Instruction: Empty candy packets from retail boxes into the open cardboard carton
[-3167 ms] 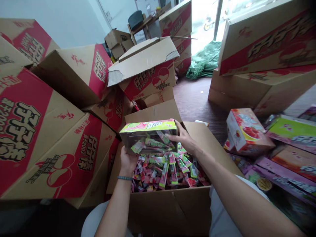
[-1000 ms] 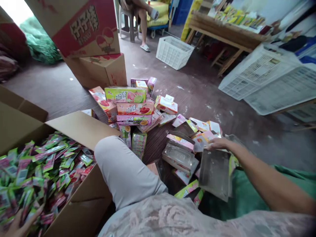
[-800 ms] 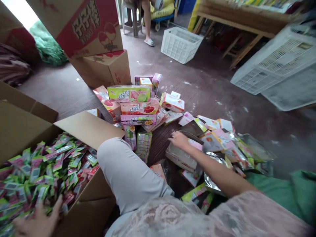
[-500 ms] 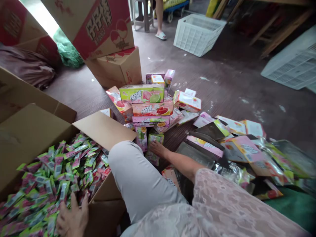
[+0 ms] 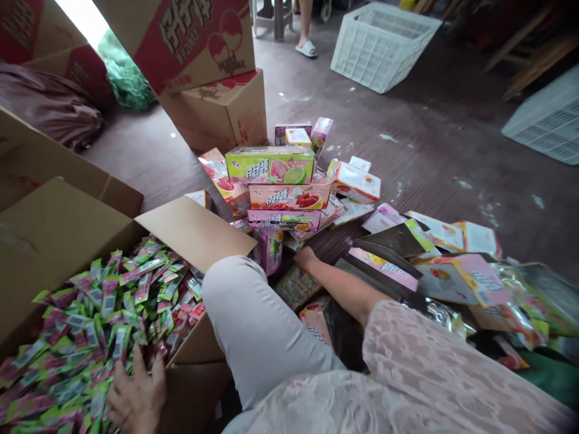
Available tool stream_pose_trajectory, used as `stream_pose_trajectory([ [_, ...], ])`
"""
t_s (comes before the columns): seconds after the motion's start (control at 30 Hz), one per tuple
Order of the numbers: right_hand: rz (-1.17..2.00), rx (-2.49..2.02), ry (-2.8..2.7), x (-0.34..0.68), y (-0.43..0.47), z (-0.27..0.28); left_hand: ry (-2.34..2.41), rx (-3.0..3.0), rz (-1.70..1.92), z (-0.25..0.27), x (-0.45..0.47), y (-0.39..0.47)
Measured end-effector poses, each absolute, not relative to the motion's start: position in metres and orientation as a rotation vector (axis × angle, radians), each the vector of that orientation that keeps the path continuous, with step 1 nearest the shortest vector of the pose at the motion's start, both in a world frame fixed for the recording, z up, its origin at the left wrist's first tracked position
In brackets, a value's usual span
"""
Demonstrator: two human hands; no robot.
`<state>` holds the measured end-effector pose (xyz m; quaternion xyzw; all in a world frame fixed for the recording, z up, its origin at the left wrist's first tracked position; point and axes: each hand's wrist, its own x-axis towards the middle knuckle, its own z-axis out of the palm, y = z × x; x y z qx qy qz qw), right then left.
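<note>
I see my right hand (image 5: pixel 306 258) gripping a green box (image 5: pixel 296 286) lying tilted on the floor, just below the stack of candy boxes (image 5: pixel 280 190); how tight the fingers close I cannot tell. Left of that stack, my left hand (image 5: pixel 136 395) rests flat and spread on loose sachets (image 5: pixel 99 319) filling the open carton (image 5: pixel 63 223). Flattened empty packs (image 5: pixel 447 274) lie right of the stack.

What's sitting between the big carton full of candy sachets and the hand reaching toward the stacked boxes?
In the head view, the person's bent knee in light grey trousers lies between the open carton and the right hand, along with a purple box standing upright.
</note>
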<state>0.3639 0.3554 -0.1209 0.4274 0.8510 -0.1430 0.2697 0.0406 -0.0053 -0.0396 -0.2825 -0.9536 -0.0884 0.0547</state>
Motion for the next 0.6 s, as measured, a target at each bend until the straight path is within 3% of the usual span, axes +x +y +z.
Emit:
stream_pose_trajectory([
  [0.23, -0.548, 1.357, 2.088, 0.459, 0.311, -0.122, -2.887, -0.820, -0.324, -0.035, 0.047, -0.001],
  [0.6, -0.679, 1.349, 1.906, 0.421, 0.285, -0.124, -2.908, -0.790, -0.278, -0.040, 0.044, -0.001],
])
